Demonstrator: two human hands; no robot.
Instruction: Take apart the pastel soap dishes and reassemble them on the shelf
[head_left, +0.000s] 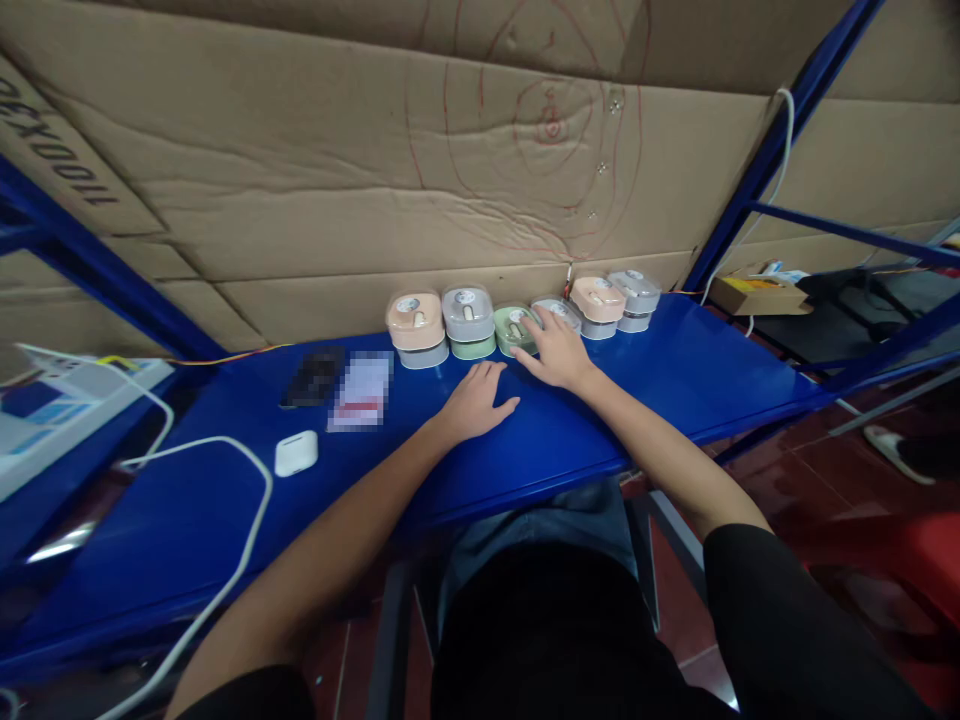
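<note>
On the blue table (690,370), from the left: white cable (268,493) is looping; white case (296,454) is lying alone; dark slab (313,378) and pixelated item (362,390) are lying side by side; peach stack (415,320) and grey-green stack (469,315) are standing together; left hand (472,403), loosely bent and holding nothing, is hanging in front; green box (513,335) is standing next; right hand (559,352) is spreading over it and the grey box (568,311), grip impossible to tell; second peach stack (598,300) and grey stack (635,295) are ending the row
</note>
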